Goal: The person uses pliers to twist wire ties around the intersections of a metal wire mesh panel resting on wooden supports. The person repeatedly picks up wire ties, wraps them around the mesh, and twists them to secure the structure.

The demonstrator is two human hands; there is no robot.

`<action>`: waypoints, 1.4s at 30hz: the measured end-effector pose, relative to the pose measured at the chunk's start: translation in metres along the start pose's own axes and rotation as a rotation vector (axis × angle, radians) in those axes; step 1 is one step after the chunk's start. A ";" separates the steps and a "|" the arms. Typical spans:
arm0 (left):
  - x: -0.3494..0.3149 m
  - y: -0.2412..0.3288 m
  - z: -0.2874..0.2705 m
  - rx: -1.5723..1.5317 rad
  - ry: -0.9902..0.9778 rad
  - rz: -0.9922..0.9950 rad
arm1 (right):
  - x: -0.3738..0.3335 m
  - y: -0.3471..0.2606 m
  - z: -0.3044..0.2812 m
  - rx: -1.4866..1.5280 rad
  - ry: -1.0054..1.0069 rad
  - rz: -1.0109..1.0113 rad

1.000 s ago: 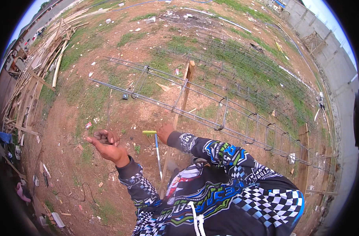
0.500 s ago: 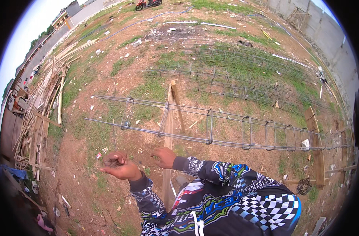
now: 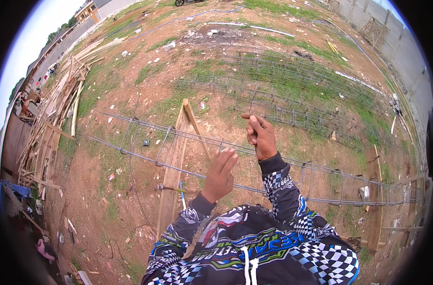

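A long, narrow rebar cage [image 3: 316,183] of thin steel bars and square stirrups crosses in front of me from left to right. My left hand [image 3: 220,175] is over its near bars by a stirrup, with the fingers stretched out together and no object visible in it. My right hand [image 3: 260,137] is raised over the far bars with its fingers curled and the index finger pointing left. Whatever it may pinch is too small to make out. A wooden plank support [image 3: 174,164] stands under the cage's left part.
Beside the plank are a dark-handled tool [image 3: 178,190] and a blue-and-white stick [image 3: 182,195]. More rebar cages [image 3: 292,71] lie on the grass beyond. Timber is piled [image 3: 55,114] at the left. Another board [image 3: 375,213] is under the cage's right part. A concrete wall [image 3: 392,38] runs along the right.
Both hands have moved right, from left of the plank support to the cage's middle, and the right hand is now raised farther out. The view has shifted a little.
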State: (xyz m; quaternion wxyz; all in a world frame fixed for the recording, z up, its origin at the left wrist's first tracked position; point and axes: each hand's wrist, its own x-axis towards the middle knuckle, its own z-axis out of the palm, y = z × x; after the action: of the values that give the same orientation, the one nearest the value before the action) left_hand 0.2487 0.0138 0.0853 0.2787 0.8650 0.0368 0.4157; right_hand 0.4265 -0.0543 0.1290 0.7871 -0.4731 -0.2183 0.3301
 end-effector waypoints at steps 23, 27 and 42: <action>0.020 -0.165 -0.006 -0.812 -0.561 -0.999 | -0.028 0.096 0.003 -0.866 -0.329 0.338; 0.006 -0.179 0.003 -0.146 -0.670 -0.797 | -0.020 0.129 0.017 -0.870 -0.139 0.498; 0.059 -0.208 0.002 0.242 -0.801 -0.497 | 0.060 0.138 -0.018 -1.123 -0.130 0.540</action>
State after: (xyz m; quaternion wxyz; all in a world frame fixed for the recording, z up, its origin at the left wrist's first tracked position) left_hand 0.3238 0.2056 0.0189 0.2593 0.9481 0.1803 -0.0365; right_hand 0.4367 0.0243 0.0001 0.2925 -0.8320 -0.2785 0.3804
